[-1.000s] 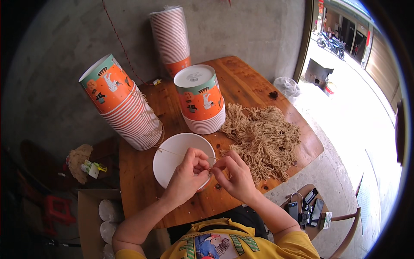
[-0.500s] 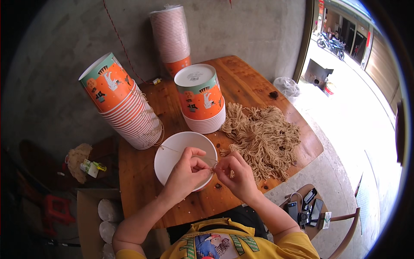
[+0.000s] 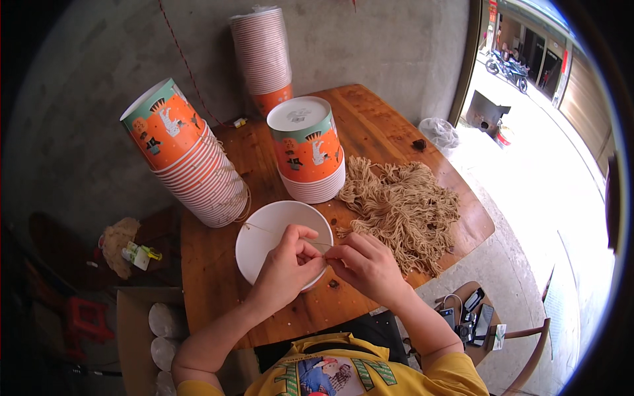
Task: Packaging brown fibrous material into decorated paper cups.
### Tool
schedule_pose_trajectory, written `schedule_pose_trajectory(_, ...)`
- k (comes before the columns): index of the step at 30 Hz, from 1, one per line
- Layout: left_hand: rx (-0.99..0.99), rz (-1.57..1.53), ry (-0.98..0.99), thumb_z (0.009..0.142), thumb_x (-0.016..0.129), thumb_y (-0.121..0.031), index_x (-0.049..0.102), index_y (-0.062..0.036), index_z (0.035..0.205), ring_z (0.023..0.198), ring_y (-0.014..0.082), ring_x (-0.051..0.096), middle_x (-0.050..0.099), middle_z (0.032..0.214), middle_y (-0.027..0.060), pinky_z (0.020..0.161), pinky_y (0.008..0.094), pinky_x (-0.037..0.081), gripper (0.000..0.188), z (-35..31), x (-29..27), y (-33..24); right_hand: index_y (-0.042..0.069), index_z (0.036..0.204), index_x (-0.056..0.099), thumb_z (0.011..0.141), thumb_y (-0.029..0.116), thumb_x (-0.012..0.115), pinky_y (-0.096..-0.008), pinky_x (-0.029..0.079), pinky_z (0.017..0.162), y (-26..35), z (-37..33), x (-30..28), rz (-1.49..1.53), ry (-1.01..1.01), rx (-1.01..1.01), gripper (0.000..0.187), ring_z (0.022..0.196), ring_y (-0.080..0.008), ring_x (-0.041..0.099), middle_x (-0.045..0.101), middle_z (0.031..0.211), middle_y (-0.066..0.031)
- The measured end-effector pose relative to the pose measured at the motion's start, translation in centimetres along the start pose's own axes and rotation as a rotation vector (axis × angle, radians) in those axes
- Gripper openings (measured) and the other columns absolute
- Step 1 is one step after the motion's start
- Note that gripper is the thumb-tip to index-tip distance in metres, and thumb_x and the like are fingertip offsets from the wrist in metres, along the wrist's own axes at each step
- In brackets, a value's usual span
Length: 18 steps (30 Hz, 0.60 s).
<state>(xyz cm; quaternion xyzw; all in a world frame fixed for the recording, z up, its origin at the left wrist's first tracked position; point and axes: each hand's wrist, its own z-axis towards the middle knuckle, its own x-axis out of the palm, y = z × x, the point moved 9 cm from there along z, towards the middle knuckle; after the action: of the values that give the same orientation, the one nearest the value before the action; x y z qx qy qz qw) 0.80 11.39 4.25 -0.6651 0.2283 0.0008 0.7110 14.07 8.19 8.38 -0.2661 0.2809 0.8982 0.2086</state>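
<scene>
Over the right rim of a white paper bucket (image 3: 254,254), which faces open side up, both my hands meet fingertip to fingertip. A thin tan string (image 3: 259,228) runs from the tilted bucket stack across the opening to my fingers. My left hand (image 3: 287,267) pinches it between thumb and fingertips, the other fingers curled. Closed in a pinch at the same spot is my right hand (image 3: 366,265); the bit of string in its fingertips is mostly hidden. Beyond the right hand lies a loose heap of tan strings (image 3: 403,211).
A leaning stack of orange and green paper buckets (image 3: 191,158) has strings along its side. An upside-down stack (image 3: 307,152) stands mid-table; a wrapped stack (image 3: 261,56) is behind. A cardboard box (image 3: 135,330) sits lower left. A chair (image 3: 485,330) at lower right holds small devices.
My right hand has turned slightly, its knuckles rolling over and fingers closing nearer the left fingertips. The left hand stays almost in place.
</scene>
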Motion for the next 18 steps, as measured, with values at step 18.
schedule_pose_trajectory(18, 0.029, -0.054, 0.055, 0.09, 0.059, -0.001, 0.044, -0.0037, 0.122, 0.082, 0.0092, 0.055, 0.057, 0.093, 0.0034, 0.079, 0.0256, 0.047, 0.035, -0.2, 0.9, -0.1, 0.001, 0.087, 0.06, 0.082, 0.0, 0.065, -0.0246, 0.046, 0.064, -3.7, -2.1, 2.8, 0.554, -0.074, 0.444, 0.008, 0.072, -0.0126, 0.056, 0.055, 0.086, -0.0044)
